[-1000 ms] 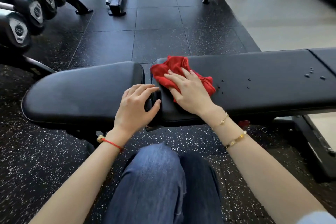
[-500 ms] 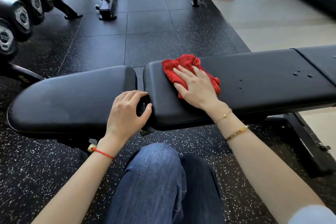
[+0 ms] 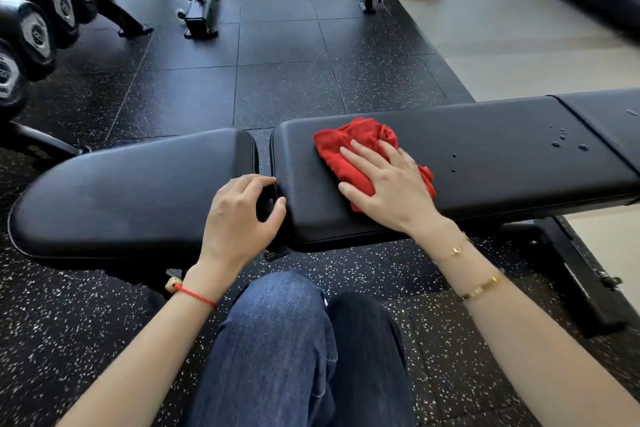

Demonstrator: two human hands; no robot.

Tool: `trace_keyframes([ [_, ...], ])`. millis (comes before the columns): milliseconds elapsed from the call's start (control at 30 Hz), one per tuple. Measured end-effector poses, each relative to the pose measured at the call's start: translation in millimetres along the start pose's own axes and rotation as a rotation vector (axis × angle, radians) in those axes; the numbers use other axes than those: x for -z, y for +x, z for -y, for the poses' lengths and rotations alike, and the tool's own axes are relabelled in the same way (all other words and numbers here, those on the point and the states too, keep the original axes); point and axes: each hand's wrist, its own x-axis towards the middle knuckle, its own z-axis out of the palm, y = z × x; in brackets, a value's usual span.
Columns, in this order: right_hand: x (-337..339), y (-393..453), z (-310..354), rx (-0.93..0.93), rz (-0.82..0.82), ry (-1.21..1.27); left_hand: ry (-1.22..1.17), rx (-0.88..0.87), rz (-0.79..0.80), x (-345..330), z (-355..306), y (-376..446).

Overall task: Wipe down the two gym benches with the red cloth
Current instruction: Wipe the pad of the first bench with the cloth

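From the head view, the right hand (image 3: 391, 189) presses flat, fingers spread, on the bunched red cloth (image 3: 360, 152) near the left end of the worktop's (image 3: 485, 163) long pad, while the left hand (image 3: 242, 215) curls over the gap between the pads. The droplets (image 3: 562, 142) lie well apart towards the right end, so a short stroke could miss them. The loose wad may also roll under the palm and only smear.

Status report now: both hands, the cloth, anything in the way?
Right hand flat on red cloth, pressing it to back pad. Left hand grips seat pad edge at gap. Droplets ahead on pad; nothing blocking.
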Motion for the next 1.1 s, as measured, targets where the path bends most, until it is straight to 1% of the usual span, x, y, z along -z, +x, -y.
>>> trace_keyframes([
  [133,-7.2,15.1,16.3,-0.030,0.004,-0.002,0.031,0.029,-0.020,-2.5,-10.4,5.0],
  [267,-8.4,-4.4,23.7,0.057,-0.008,0.042,-0.010,0.022,-0.052,-7.7,-25.1,15.4],
  [367,-4.3,-19.4,9.3,0.094,-0.006,0.070,-0.018,-0.002,-0.044,-13.0,-30.7,23.1],
  [467,0.5,-22.1,-14.1,0.044,-0.033,0.052,-0.012,-0.022,-0.016,-18.0,-30.1,28.5],
  [567,4.6,-2.4,-31.7,-0.049,-0.025,-0.006,-0.003,-0.024,0.012,-21.9,-27.2,29.5],
  [633,5.1,14.9,-31.3,-0.101,0.008,-0.034,-0.005,-0.035,0.013,-23.0,-24.7,27.8],
  [700,2.6,24.2,-21.8,-0.115,0.022,-0.039,-0.002,-0.056,0.010,-22.9,-22.4,26.0],
  [867,0.7,0.4,-12.5,0.004,0.009,-0.048,-0.004,-0.067,0.017,-22.5,-20.1,26.3],
  [1033,11.2,-4.3,-24.0,0.116,-0.032,-0.298,-0.024,-0.073,0.014,-23.8,-20.6,26.9],
  [1100,11.9,6.8,-21.5,0.185,-0.002,-0.282,-0.028,-0.074,0.012,-24.8,-20.3,27.2],
])
